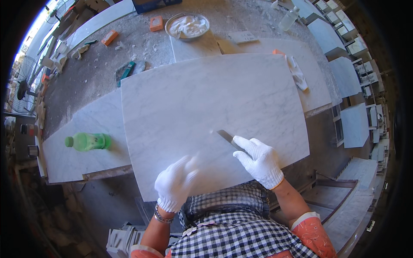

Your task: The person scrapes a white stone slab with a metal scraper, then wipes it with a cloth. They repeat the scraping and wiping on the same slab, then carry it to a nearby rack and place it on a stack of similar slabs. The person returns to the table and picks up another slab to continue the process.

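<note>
A large white marble slab (pixel 215 94) with faint grey veins lies in front of me, its near edge by my waist. My right hand (pixel 260 161), in a white knit glove, is closed around a narrow flat metal blade (pixel 226 136). The blade points up and left, low over the slab or touching it; I cannot tell which. Just beyond its tip is a small pale spot (pixel 211 131) on the stone. My left hand (pixel 175 180), also gloved, is over the slab's near left part, fingers slightly apart and blurred, holding nothing visible.
A green bottle (pixel 90 141) lies on another slab at left. Beyond the big slab stands a bowl of white paste (pixel 188 26), with orange boxes (pixel 156 23) nearby. A loose white glove (pixel 297 73) rests at right. A clear bottle (pixel 289 19) stands farther back.
</note>
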A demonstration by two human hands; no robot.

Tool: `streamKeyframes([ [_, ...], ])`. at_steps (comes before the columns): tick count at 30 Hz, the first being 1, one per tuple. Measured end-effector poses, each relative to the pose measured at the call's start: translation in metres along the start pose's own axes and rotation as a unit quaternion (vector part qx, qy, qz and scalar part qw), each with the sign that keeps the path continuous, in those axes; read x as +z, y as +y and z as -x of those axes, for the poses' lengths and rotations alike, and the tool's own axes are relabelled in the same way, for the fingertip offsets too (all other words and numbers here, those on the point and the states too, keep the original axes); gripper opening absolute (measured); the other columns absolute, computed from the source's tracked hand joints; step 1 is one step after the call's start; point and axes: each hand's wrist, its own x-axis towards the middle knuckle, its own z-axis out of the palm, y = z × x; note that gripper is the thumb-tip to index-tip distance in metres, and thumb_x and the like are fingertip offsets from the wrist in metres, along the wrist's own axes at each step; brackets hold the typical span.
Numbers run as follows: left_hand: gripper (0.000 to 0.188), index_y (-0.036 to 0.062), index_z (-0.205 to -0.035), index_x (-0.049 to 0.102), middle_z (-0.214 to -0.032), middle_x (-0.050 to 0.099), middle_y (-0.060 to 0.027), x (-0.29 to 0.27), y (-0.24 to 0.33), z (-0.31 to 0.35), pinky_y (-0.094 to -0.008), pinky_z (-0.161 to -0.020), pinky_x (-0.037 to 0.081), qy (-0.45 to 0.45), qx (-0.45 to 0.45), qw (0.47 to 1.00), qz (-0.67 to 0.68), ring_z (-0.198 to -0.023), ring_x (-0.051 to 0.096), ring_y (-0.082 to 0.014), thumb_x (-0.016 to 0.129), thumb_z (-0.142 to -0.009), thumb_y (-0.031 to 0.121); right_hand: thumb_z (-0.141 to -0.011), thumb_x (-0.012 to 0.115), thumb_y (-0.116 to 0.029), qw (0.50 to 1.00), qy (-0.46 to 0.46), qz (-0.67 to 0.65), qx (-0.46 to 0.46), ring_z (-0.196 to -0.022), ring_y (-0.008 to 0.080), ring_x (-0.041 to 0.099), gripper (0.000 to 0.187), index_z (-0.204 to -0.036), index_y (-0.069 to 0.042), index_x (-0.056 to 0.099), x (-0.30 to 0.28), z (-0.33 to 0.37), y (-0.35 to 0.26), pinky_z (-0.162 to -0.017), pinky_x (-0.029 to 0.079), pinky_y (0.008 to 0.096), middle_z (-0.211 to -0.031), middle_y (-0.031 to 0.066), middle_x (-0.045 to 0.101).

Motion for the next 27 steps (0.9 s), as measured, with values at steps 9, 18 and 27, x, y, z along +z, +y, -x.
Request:
streamKeyframes([
  [9, 0.038, 0.0066, -0.116, 0.074, -0.092, 0.075, -0.0135, 0.008, 0.003, -0.007, -0.0381, -0.068, 0.056, 0.033, 0.017, 0.999, -0.038, -0.076, 0.072, -0.0312, 0.084, -0.084, 0.025, -0.086, 0.080, -0.012, 0.997, -0.048, 0.020, -0.049, -0.067, 0.0287, 0.066, 0.036, -0.121, -0.008, 0.074, -0.002, -0.013, -0.001, -0.060, 0.053, 0.0393, -0.080, 0.0110, 0.065],
  [18, 0.033, 0.0062, -0.109, 0.075, -0.086, 0.074, -0.0135, 0.006, 0.009, -0.012, -0.0374, -0.066, 0.056, -0.003, -0.030, 0.998, -0.061, -0.073, 0.072, -0.0313, 0.084, -0.085, 0.028, -0.087, 0.079, -0.013, 0.995, -0.065, 0.027, -0.077, -0.066, 0.0279, 0.065, 0.035, -0.121, -0.010, 0.075, -0.003, -0.014, 0.002, -0.059, 0.053, 0.0388, -0.079, 0.0099, 0.065],
  [27, 0.031, 0.0054, -0.110, 0.075, -0.085, 0.074, -0.0154, 0.004, 0.013, -0.014, -0.0363, -0.067, 0.055, -0.015, -0.050, 0.998, -0.047, -0.074, 0.072, -0.0309, 0.082, -0.087, 0.024, -0.087, 0.079, -0.012, 0.994, -0.065, 0.020, -0.083, -0.065, 0.0260, 0.065, 0.033, -0.120, -0.009, 0.075, 0.001, -0.007, -0.002, -0.057, 0.053, 0.0378, -0.076, 0.0087, 0.064],
])
